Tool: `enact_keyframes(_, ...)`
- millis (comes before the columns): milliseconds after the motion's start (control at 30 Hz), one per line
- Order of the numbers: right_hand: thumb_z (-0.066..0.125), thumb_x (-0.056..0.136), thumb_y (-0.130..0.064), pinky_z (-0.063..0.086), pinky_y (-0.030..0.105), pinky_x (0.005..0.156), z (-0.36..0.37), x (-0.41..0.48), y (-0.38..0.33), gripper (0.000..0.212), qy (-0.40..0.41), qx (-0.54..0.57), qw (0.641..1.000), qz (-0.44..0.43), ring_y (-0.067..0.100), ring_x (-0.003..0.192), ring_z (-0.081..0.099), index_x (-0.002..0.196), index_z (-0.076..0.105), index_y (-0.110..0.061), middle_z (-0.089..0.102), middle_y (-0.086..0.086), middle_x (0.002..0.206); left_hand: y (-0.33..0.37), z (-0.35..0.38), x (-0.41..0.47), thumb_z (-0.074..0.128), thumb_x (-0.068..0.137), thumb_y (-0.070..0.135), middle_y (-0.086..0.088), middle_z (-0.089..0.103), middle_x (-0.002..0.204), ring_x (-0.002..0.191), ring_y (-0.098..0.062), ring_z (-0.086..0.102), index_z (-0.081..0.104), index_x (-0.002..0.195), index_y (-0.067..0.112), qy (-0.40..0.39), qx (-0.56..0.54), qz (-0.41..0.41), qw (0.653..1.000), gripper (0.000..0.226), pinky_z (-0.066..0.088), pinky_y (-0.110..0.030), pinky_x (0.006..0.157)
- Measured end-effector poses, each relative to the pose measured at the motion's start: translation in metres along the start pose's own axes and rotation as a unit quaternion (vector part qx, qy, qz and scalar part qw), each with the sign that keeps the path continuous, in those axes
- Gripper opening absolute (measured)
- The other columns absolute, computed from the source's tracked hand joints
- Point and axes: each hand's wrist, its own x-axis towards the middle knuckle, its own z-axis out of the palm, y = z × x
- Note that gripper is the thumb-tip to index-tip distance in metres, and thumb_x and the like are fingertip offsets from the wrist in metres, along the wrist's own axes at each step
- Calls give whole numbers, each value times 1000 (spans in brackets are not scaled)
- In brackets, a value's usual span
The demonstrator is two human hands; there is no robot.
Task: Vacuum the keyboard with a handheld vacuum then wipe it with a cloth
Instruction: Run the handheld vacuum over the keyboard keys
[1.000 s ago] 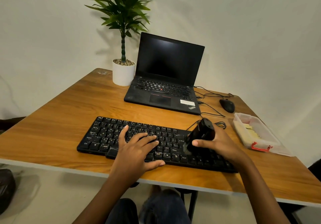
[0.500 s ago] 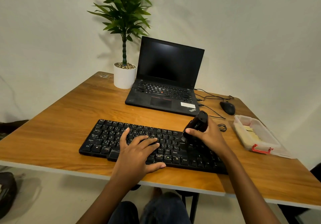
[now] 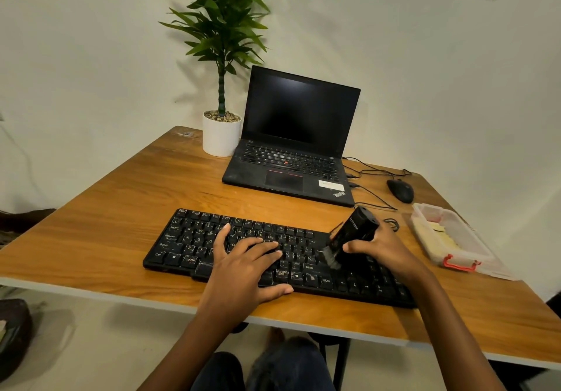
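The black keyboard (image 3: 194, 238) lay close to the table's (image 3: 115, 208) near edge. Bare wood ran off to its left and behind it as far as the laptop (image 3: 291, 153). A clear plastic box (image 3: 449, 238) sat near the table's right edge. The left hand (image 3: 246, 266) lay flat on the middle keys, fingers straight and spread. The right hand (image 3: 382, 245) was wrapped round the handheld vacuum (image 3: 353, 232), which was tilted with its nozzle down on the right-hand keys.

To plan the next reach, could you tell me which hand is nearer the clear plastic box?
Right. The right hand, holding the handheld vacuum, is just left of the box; the left hand rests on the middle of the keyboard, farther away.
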Motion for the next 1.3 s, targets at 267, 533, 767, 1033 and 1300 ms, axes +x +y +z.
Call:
enact_keyframes(267,71,77,-12,44,18,60,6,5,-8,35,0,-18,1000,-5,6,75,57,94,46,-30,58,-7,92,0,-1,0,37,76,76,17,67,109,104,-8,62,71,102,33,-3,2,-1,1000,61,11,-54,109)
enact_keyframes(533,72,71,-18,46,24,48,27,20,-5,45,46,17,999,2,20,66,61,108,47,-11,63,12,96,0,-2,1,35,77,76,16,67,109,104,-8,62,71,102,32,-3,0,-1,1000,62,11,-54,109)
enact_keyframes(767,69,68,-10,48,27,70,38,29,-14,34,25,32,999,-10,22,95,59,95,50,-19,63,11,104,0,-1,1,36,76,75,16,67,109,104,-9,62,71,102,31,-1,-1,2,1000,62,12,-54,109)
enact_keyframes(1033,64,62,-6,49,44,90,35,38,-17,44,-12,18,1000,-16,25,96,66,104,53,-1,69,13,95,0,-1,1,37,76,75,16,68,108,103,-9,62,72,101,31,0,0,1,1000,62,11,-54,109)
enact_keyframes(1300,67,63,-10,52,34,77,30,43,-18,39,-12,16,1000,-6,25,89,64,100,54,-4,68,10,91,0,-1,1,35,76,76,16,67,108,103,-9,62,71,102,31,-3,-1,0,1000,63,10,-54,109)
